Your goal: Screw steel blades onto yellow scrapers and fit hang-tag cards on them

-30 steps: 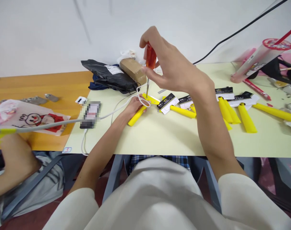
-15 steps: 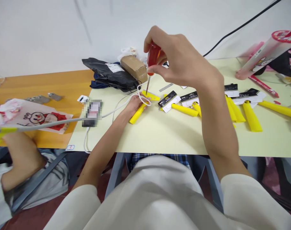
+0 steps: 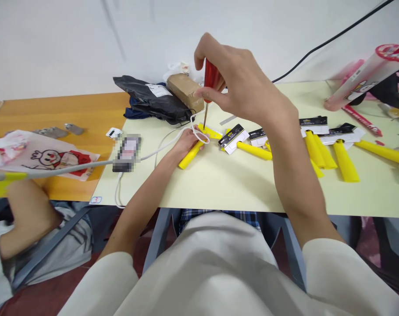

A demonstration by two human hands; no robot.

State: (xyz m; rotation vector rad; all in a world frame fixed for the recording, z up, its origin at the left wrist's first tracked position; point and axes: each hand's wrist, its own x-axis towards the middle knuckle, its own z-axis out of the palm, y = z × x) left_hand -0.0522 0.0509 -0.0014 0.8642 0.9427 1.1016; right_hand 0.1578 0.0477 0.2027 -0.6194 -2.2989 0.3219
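Note:
My right hand (image 3: pixel 240 81) is wrapped round the red handle of a screwdriver (image 3: pixel 210 78). The shaft points down, nearly upright, and its tip meets the flat yellow head of a yellow-handled tool, possibly a scraper (image 3: pixel 190 156). Lying on the table, that tool is gripped near its head by my left hand (image 3: pixel 188 139), whose fingers are partly hidden. A loop of white cable (image 3: pixel 206 139) passes over the tool beside my left fingers. Just right of the head lies a black and white packaging card (image 3: pixel 233 138) with another yellow handle (image 3: pixel 254 150).
Several more yellow-handled tools (image 3: pixel 346 162) with cards lie to the right. A white cable runs to a dark device (image 3: pixel 127 153). A black plastic parcel (image 3: pixel 153 100) and cardboard box (image 3: pixel 186 91) stand behind. Far right is a tall cup (image 3: pixel 360 79). At left, a person's arm (image 3: pixel 28 215) shows.
The screwdriver has become more upright, and my right hand has turned slightly about its handle. My left hand keeps its hold on the yellow tool. The view has shifted a little.

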